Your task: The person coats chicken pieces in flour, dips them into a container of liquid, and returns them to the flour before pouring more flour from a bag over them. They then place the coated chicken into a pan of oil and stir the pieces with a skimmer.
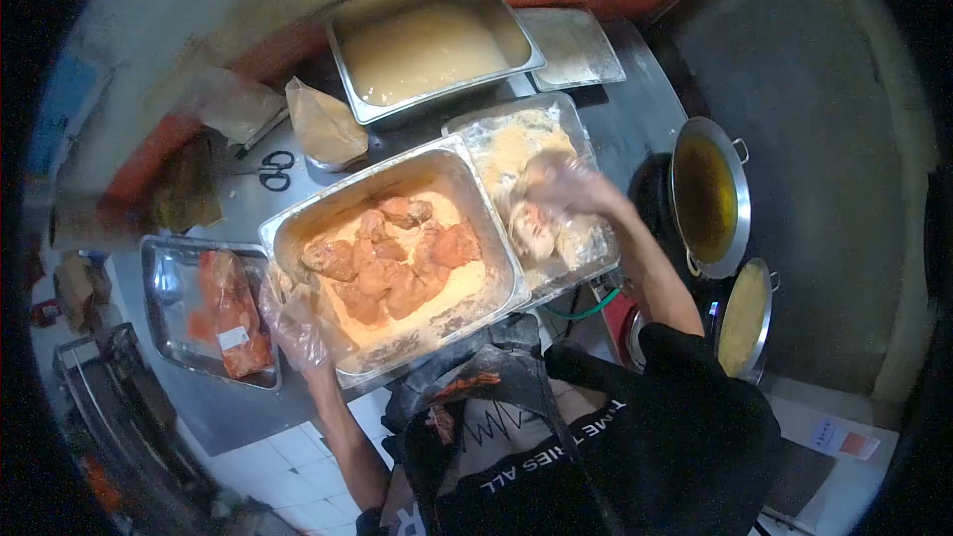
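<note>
In the head view a deep metal pan (511, 283) of orange-tinted flour holds several raw, coated chicken pieces (382, 263). My left hand (298, 323), in a clear plastic glove, grips the pan's left rim, its fingertips dusted with flour. Over a shallow tray (596, 263) to the right, motion smears my right hand (566, 184), so its fingers do not show clearly. Just below that hand lie pale floured chicken pieces (536, 233), and loose flour (516, 144) covers the tray's far part.
Behind stands a deep pan of cloudy liquid (427, 50). A paper bag (323, 124) and black-handled scissors (275, 171) lie at the back left. Bagged meat (233, 313) sits in a left tray (159, 337). Two oil-filled woks (710, 194) stand at the right.
</note>
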`<control>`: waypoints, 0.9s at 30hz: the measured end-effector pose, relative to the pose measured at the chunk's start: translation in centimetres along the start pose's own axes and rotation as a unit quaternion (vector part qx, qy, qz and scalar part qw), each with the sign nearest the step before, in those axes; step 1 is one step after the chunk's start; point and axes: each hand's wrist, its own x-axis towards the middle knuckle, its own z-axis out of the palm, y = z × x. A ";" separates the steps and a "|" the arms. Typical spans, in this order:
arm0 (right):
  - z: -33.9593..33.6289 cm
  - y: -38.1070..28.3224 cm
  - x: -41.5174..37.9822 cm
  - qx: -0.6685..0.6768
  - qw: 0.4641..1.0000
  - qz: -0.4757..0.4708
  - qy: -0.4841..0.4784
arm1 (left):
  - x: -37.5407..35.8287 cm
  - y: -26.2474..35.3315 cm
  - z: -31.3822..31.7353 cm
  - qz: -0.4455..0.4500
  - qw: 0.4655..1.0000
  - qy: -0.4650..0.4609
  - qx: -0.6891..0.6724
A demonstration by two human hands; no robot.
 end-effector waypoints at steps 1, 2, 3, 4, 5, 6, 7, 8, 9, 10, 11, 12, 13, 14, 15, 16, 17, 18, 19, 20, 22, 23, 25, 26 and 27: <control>-1.7 -1.2 0.5 -0.010 0.999 -0.005 0.032 | 0.0 -0.5 -0.1 -0.005 1.000 0.001 -0.023; -3.0 -1.6 1.5 0.052 0.993 -0.082 0.064 | 0.2 -0.9 -0.1 -0.010 0.999 0.001 -0.048; -4.4 -2.2 2.6 0.114 0.976 -0.158 0.095 | 0.3 -1.1 -0.2 -0.009 0.999 0.002 -0.049; -5.9 -3.4 3.6 0.070 0.968 -0.197 0.139 | 0.4 -1.3 -0.4 -0.002 1.000 0.001 -0.026; -7.3 -5.2 4.6 0.026 0.954 -0.237 0.182 | 0.4 -1.5 -0.6 0.005 1.000 0.002 -0.003; -8.2 -7.3 5.6 -0.047 0.940 -0.245 0.232 | 0.3 -1.8 -0.9 0.007 1.000 0.007 -0.003; -8.7 -9.2 7.1 -0.118 0.919 -0.252 0.280 | 0.2 -2.4 -1.1 0.014 0.999 0.010 0.047; -9.0 -10.2 9.6 -0.118 0.918 -0.259 0.277 | 0.3 -2.8 -1.3 0.020 0.995 0.014 0.097; -9.2 -10.7 12.8 -0.041 0.938 -0.248 0.240 | 0.4 -3.0 -1.6 0.019 0.995 0.022 0.097; -9.2 -11.0 16.1 0.036 0.951 -0.234 0.200 | 0.5 -3.2 -1.8 0.016 0.992 0.011 0.127; -8.9 -10.2 20.1 0.033 0.950 -0.242 0.194 | 0.6 -3.5 -2.0 0.013 0.988 0.001 0.155; -8.1 -8.9 24.7 0.186 0.952 -0.215 0.115 | 0.5 -3.8 -2.1 -0.004 0.989 0.006 0.145; -7.4 -8.9 27.5 0.332 0.926 -0.180 0.029 | 0.6 -3.4 -1.9 -0.006 0.989 0.017 0.145; -6.2 -11.0 26.9 0.152 0.977 -0.144 0.032 | 0.7 -2.4 -1.5 0.000 0.994 0.016 0.112; -5.1 -12.9 26.2 -0.034 0.993 -0.104 0.038 | 0.6 -1.3 -1.3 0.007 0.997 0.014 0.079; -4.2 -12.6 28.5 -0.181 0.981 -0.063 -0.016 | 0.5 0.0 -1.3 -0.050 0.993 0.003 0.106; -2.3 -11.9 29.9 -0.184 0.980 -0.067 -0.020 | 0.4 -0.9 -1.4 -0.053 0.993 0.010 0.106; -0.1 -11.2 31.0 -0.266 0.956 -0.120 0.008 | 0.1 -2.8 -1.6 -0.021 0.994 0.023 0.100; 1.2 -11.2 31.3 -0.345 0.922 -0.171 0.036 | -0.2 -4.6 -1.9 0.010 0.995 0.035 0.095; 1.8 -11.0 31.5 -0.345 0.922 -0.173 0.032 | -0.5 -6.4 -2.5 0.007 0.995 0.039 0.096; 2.1 -10.7 31.2 -0.215 0.960 -0.179 -0.026 | -0.7 -7.0 -2.9 -0.327 0.944 0.036 -0.027; 1.9 -10.5 30.8 -0.216 0.959 -0.179 -0.029 | -1.2 -7.0 -3.1 -0.330 0.943 0.037 -0.027; 0.4 -10.7 29.6 0.221 0.966 -0.125 -0.046 | 0.5 0.5 -1.8 -0.059 0.992 -0.007 0.110; -0.5 -11.3 28.3 0.005 0.977 -0.205 0.060 | 0.7 1.5 -1.5 -0.058 0.992 -0.007 0.109; -1.6 -11.6 27.5 0.003 0.977 -0.206 0.062 | 0.9 2.3 -1.2 -0.085 0.995 0.002 0.061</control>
